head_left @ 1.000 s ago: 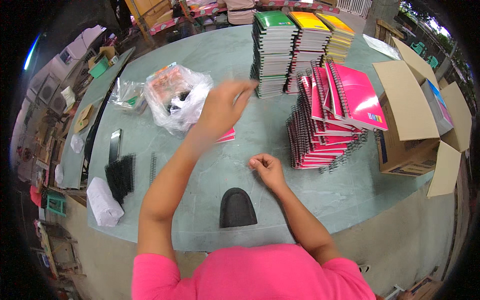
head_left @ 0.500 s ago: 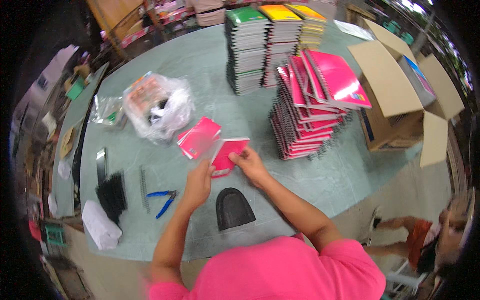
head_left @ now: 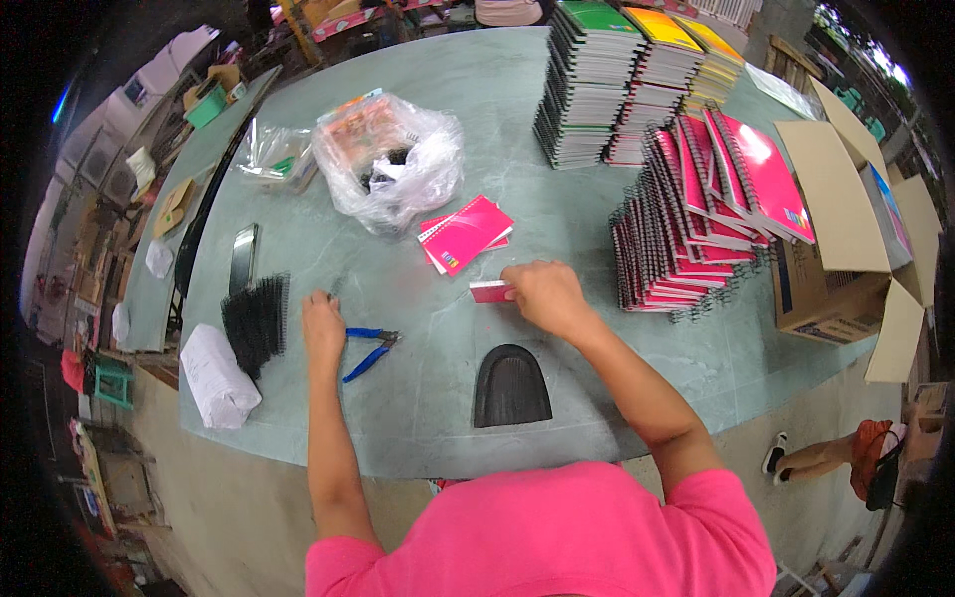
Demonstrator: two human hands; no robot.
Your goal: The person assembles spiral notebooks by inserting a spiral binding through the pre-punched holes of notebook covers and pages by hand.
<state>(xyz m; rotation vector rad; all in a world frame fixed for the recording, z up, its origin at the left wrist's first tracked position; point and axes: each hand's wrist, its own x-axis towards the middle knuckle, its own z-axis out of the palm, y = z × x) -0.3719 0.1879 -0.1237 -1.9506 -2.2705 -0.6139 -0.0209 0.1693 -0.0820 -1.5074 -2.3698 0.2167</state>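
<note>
My right hand [head_left: 545, 294] grips a small pink-covered pad of sheets [head_left: 487, 293], seen nearly edge-on above the table. Further left, my left hand [head_left: 322, 323] is down at the tabletop with its fingers closed on a loose black spiral binding coil [head_left: 335, 288]; only the coil's far end shows past the fingers. Just right of that hand lie blue-handled cutters [head_left: 368, 352], their handles spread. Beyond my hands are a few loose pink pads [head_left: 468, 235] with punched edges. A black, ribbed, arch-shaped piece [head_left: 511, 388] lies nearest me.
A heap of black coils [head_left: 255, 323] and a white wrapped roll [head_left: 219, 376] lie at the left. Farther back is a clear plastic bag [head_left: 393, 164]. Tall stacks of pink spiral notebooks [head_left: 686, 229] and green ones [head_left: 589, 90] stand right, beside an open carton [head_left: 831, 289].
My left hand has let go of the pink pad and moved left onto the loose coil. My right hand keeps the pad, now tilted edge-on. The whole view has shifted.
</note>
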